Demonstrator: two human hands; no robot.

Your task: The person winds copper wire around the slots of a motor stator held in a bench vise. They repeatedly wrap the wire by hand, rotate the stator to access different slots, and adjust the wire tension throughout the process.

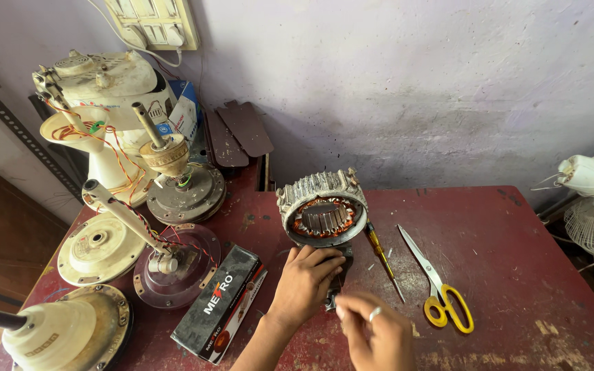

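A: Hands, how are they placed?
B: Left hand [305, 278] is laid palm-down w/ fingers curled over a dark metal part [339, 269], gripped at its near end. Right hand [374, 335], ring on one finger, is pinched on the lower tip of the same part; whether anything else is held there can't be told.

A: And the motor stator?
B: The motor stator [322, 206] is seen just beyond the left hand's fingers, touching or nearly so, tilted w/ its open face toward the camera; copper windings are shown inside the ribbed metal ring.

A: Right of that?
B: A yellow-handled screwdriver [382, 256] is laid just beside the stator, then yellow-handled scissors [438, 283], blades apart from the right hand.

A: Left side?
B: A black box [220, 303] is lying near the left forearm on the red worktop [517, 275]. Further out, fan motors w/ rods and wiring [146, 206] are stacked at the worktop's left edge.
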